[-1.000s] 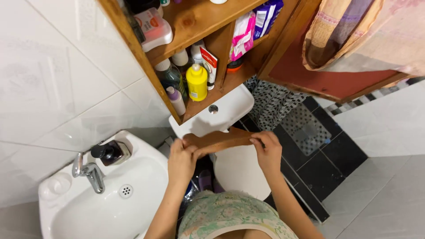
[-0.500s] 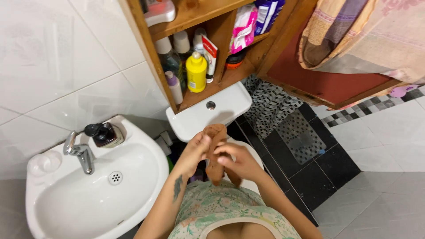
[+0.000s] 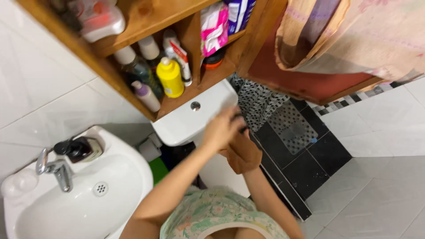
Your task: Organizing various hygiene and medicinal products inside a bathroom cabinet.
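Below the left hand [image 3: 223, 127], a brown cloth [image 3: 241, 152] hangs, long axis downward, gripped at its top; right hand hidden behind it, grip unclear.

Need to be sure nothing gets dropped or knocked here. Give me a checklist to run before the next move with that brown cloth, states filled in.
1. Left hand on the brown fabric piece: ok.
2. Right hand visible and gripping: cannot tell, hidden behind the fabric.
3. Fabric apart from the white toilet tank: cannot tell.
4. Yellow plastic bottle upright on the wooden shelf: ok.
5. White ceramic sink clear of the fabric: ok.
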